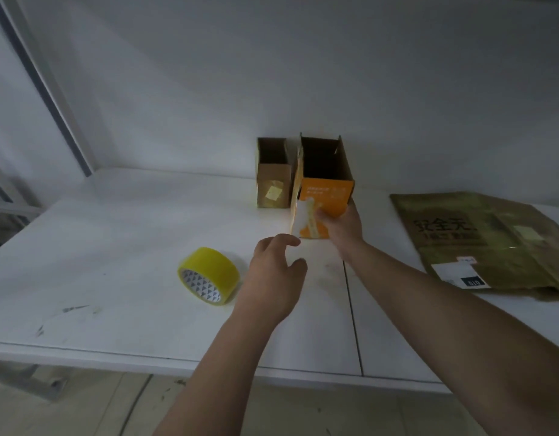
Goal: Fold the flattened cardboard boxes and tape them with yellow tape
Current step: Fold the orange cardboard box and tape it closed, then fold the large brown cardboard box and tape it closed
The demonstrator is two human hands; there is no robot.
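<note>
Taking the erected orange-and-white cardboard box (327, 187) at the back of the white table (114, 247) as the landmark, the job looks partly done. This box stands opened into shape with its top flaps not closed, and the right hand (344, 226) holds its near lower end, fingers curled round the edge where a pale strip, possibly tape, runs down the white patch. Just to the left of it, nearly touching, a smaller plain brown cardboard box (273, 180) also stands formed and open-topped, with a yellowish patch on its near face that may be tape. The left hand (276, 275) hovers in front of the orange box, nearer the person, fingers loosely bent and grasping nothing. The roll of yellow tape (209, 275) lies on its side on the table, to the near left of the orange box and just beside that left hand. Well to the right of the orange box lies a flattened olive-brown cardboard box (479, 240) with dark printing and a white label, not yet folded. So, as I judge it, two boxes are shaped and at least this one remains to fold and tape.
</note>
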